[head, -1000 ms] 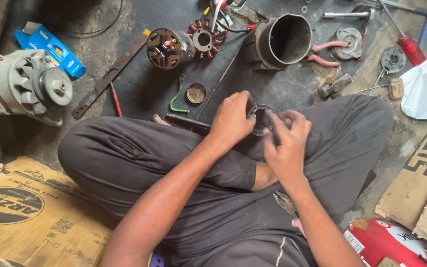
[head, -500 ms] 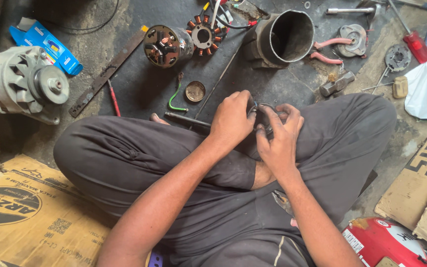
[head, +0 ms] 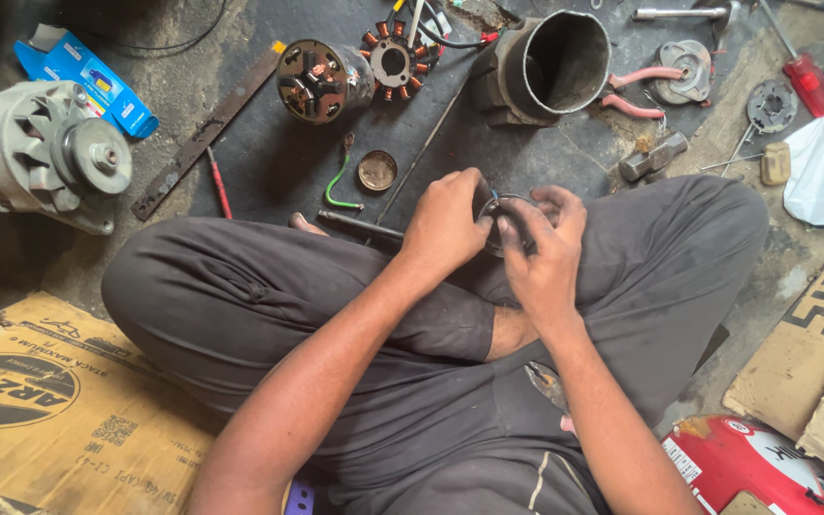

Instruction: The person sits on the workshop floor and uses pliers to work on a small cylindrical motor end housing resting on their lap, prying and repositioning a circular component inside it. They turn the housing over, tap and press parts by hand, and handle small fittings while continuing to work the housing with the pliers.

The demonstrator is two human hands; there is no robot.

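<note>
Hands meet over your crossed legs: your left hand (head: 445,224) and right hand (head: 541,253) both pinch a small dark round part (head: 505,221). Loosen either grip and it could drop into your lap folds. Beyond your knees, the metal cylinder (head: 550,67), stator coil (head: 395,59) and hammer (head: 653,155) crowd the floor.

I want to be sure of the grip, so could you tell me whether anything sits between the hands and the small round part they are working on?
Nothing visible does. The left hand and right hand both touch the small round part directly.
</note>
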